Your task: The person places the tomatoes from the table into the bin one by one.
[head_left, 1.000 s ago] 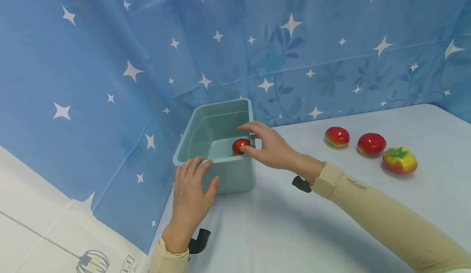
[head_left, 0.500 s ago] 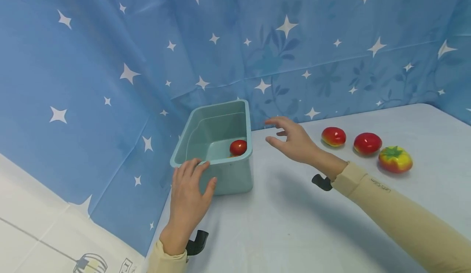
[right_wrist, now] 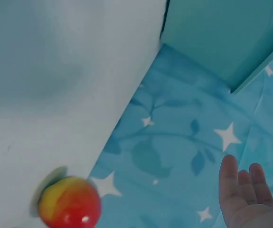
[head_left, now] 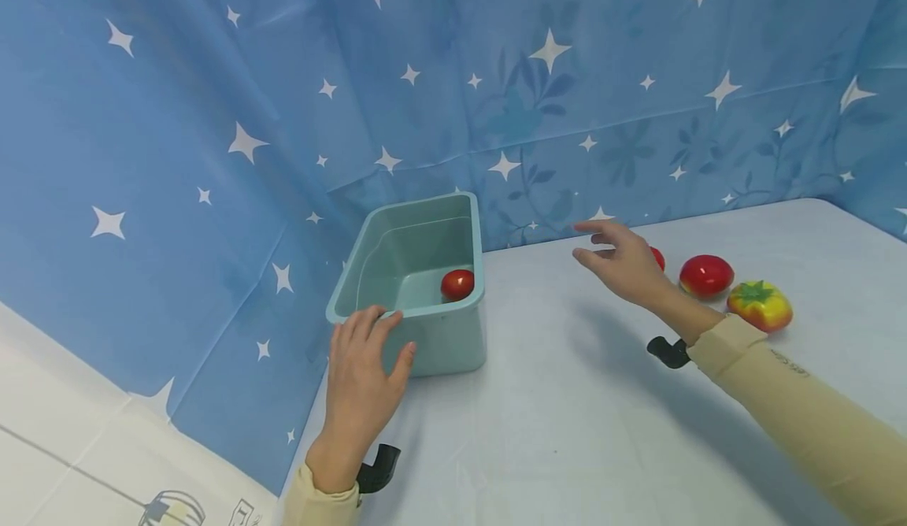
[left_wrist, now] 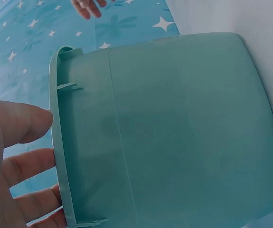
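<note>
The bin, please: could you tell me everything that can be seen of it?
The bin is teal, smooth, plastic-looking, with rounded corners and a projecting rim; short ribs show beneath it in the left wrist view. It stands upright, open-topped, on the white table, close to the blue curtain. A red fruit lies inside, toward the near right corner. The left hand touches the near rim with its fingers.

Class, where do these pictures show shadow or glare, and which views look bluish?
Head view: the right hand and sleeve softly shade the table; the red fruit in the bin shines. Right wrist view: bluish, a white glint on the red-yellow fruit. Left wrist view: bluish, the bin matte.
</note>
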`<state>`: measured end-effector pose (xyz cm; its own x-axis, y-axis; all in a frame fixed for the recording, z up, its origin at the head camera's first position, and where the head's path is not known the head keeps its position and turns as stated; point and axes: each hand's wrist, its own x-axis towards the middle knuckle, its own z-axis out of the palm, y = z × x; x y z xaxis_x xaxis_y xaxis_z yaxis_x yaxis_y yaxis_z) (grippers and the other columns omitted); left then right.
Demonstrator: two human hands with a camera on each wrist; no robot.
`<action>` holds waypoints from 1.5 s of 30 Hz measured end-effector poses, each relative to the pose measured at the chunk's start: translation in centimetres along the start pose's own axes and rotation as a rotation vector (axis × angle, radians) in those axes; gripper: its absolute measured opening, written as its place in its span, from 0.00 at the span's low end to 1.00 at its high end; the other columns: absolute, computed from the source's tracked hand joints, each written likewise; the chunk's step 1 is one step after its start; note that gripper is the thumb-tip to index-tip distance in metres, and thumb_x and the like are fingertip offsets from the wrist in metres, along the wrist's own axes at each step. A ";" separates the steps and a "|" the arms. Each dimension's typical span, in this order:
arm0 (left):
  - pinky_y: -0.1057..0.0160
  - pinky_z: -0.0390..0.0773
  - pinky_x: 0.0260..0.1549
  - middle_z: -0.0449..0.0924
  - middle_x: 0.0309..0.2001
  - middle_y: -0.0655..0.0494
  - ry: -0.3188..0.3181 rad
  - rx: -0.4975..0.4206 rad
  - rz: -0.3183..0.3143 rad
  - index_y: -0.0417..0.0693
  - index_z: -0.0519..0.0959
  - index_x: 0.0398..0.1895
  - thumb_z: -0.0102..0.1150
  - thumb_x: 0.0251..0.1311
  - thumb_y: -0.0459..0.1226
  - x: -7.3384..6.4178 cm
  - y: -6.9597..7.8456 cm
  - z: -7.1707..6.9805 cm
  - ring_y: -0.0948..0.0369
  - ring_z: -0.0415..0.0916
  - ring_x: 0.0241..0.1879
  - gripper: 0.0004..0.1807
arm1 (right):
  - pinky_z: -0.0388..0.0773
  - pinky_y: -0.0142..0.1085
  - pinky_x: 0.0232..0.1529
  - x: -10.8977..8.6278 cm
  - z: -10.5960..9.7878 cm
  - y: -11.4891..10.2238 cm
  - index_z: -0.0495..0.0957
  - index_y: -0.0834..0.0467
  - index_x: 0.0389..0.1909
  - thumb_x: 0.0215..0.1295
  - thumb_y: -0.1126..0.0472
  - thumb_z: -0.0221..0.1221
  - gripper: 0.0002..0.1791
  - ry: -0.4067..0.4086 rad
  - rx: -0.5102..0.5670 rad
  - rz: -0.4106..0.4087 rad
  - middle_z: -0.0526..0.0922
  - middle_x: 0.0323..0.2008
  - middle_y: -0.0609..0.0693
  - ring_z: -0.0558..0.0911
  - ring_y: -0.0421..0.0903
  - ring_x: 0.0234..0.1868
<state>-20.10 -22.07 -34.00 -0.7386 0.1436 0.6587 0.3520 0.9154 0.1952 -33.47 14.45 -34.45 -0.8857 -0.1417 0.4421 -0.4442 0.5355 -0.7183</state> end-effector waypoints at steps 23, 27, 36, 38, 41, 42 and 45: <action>0.34 0.52 0.66 0.74 0.57 0.46 0.011 -0.007 0.005 0.45 0.79 0.57 0.68 0.57 0.39 0.0 0.0 0.2 0.47 0.65 0.62 0.23 | 0.74 0.63 0.49 -1.4 -4.2 7.6 0.65 0.65 0.66 0.67 0.52 0.59 0.32 -0.011 -0.196 0.222 0.62 0.64 0.71 0.66 0.71 0.59; 0.34 0.53 0.66 0.75 0.57 0.45 0.024 -0.011 0.017 0.44 0.79 0.56 0.69 0.56 0.38 0.0 -0.1 0.2 0.47 0.65 0.62 0.23 | 0.74 0.65 0.48 -1.5 -4.4 8.0 0.63 0.66 0.67 0.64 0.51 0.62 0.36 -0.074 -0.219 0.261 0.61 0.64 0.72 0.62 0.72 0.60; 0.35 0.53 0.66 0.74 0.57 0.46 0.025 -0.013 0.013 0.44 0.79 0.56 0.70 0.56 0.39 0.0 -0.2 0.2 0.47 0.65 0.62 0.23 | 0.74 0.64 0.50 -1.6 -3.6 8.7 0.62 0.67 0.68 0.60 0.52 0.66 0.40 -0.209 -0.302 0.218 0.62 0.62 0.72 0.61 0.71 0.61; 0.35 0.53 0.66 0.74 0.57 0.46 0.024 -0.012 0.012 0.44 0.80 0.56 0.70 0.56 0.39 0.0 -0.2 0.2 0.47 0.65 0.62 0.23 | 0.74 0.64 0.50 -1.6 -3.4 8.7 0.62 0.67 0.68 0.59 0.53 0.67 0.41 -0.212 -0.304 0.214 0.62 0.62 0.72 0.61 0.71 0.61; 0.35 0.53 0.66 0.74 0.57 0.46 0.025 -0.012 0.011 0.43 0.80 0.56 0.70 0.56 0.38 0.0 -0.2 0.2 0.47 0.65 0.62 0.23 | 0.74 0.64 0.50 -1.6 -3.3 8.6 0.61 0.67 0.68 0.58 0.54 0.68 0.42 -0.211 -0.303 0.218 0.61 0.62 0.73 0.60 0.71 0.61; 0.35 0.53 0.66 0.74 0.57 0.46 0.026 -0.012 0.011 0.44 0.79 0.56 0.70 0.56 0.38 0.0 -0.2 0.2 0.47 0.65 0.62 0.23 | 0.74 0.64 0.50 -1.6 -3.3 8.5 0.61 0.67 0.68 0.57 0.54 0.68 0.42 -0.212 -0.302 0.224 0.61 0.62 0.73 0.60 0.71 0.61; 0.35 0.53 0.66 0.75 0.57 0.45 0.030 -0.013 0.016 0.43 0.80 0.55 0.70 0.56 0.38 0.0 -0.2 0.2 0.47 0.65 0.62 0.23 | 0.75 0.64 0.48 -1.7 -3.2 8.8 0.62 0.67 0.67 0.55 0.56 0.70 0.42 -0.179 -0.312 0.229 0.60 0.62 0.73 0.60 0.72 0.61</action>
<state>-20.29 -22.15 -34.21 -0.7155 0.1466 0.6830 0.3713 0.9080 0.1941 -35.41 22.09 -39.75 -0.9785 -0.1173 0.1699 -0.1953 0.7925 -0.5778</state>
